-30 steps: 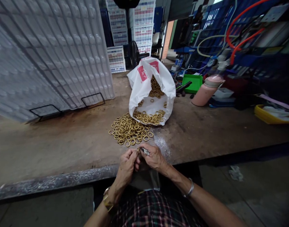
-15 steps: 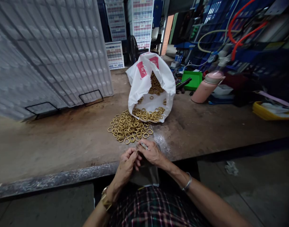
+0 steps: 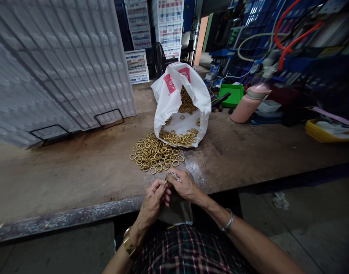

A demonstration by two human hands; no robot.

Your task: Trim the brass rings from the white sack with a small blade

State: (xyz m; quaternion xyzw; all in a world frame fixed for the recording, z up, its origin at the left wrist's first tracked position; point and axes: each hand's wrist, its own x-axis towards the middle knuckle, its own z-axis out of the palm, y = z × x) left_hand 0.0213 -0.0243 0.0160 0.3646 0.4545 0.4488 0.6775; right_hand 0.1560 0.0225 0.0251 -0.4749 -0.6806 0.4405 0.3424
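Observation:
My left hand [image 3: 152,198] pinches a brass-coloured ring [image 3: 165,182], seen nearly edge-on, between thumb and fingertips. Closed round a small silvery metal tool [image 3: 175,176], my right hand [image 3: 186,186] meets the left at the bench's front edge; the tool's exact kind and its working end are hidden by the fingers. Just beyond both hands lies a heap of brass-coloured rings [image 3: 154,150]. Behind it, a white plastic bag [image 3: 165,101] with red print lies with its mouth towards me, and more rings are inside and at its opening.
Ribbed translucent trays [image 3: 77,57] stand upright on the bench [image 3: 91,167] at left, near black wire stands [image 3: 108,118]. To the right are a pink bottle [image 3: 245,107], a green tray [image 3: 233,95] and a yellow tray [image 3: 328,133]. White crates [image 3: 168,32] are stacked behind.
The ring in my left hand shows more clearly between the fingertips now. Both hands stay almost in place, and the view has shifted slightly.

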